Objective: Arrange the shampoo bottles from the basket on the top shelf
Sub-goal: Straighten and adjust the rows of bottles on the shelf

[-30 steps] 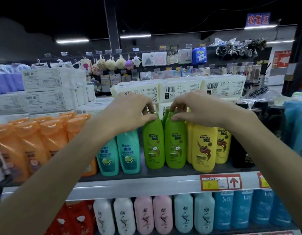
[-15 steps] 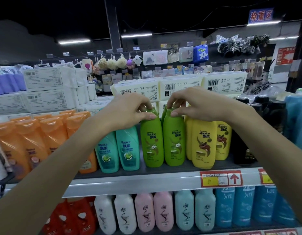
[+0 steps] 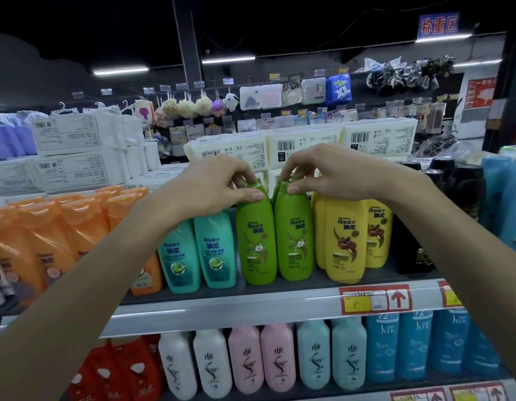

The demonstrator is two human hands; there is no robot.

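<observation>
Since the earlier frames your two hands have kept to the green caps, and the pair of bottles has barely shifted, sitting a touch higher in the frame as your head tipped. Your left hand (image 3: 213, 189) pinches the cap of the left green bottle (image 3: 258, 241), thumb across the front of the cap and fingertips hooked over its top and back. Your right hand (image 3: 335, 172) grips the cap of the right green bottle (image 3: 294, 235) the same way, thumb tip pressed on the front. Both bottles stand upright, side by side and touching, at the centre of the frame on the top shelf (image 3: 251, 309), between the teal bottles (image 3: 199, 256) to the left and the yellow bottles (image 3: 346, 241) to the right.
</observation>
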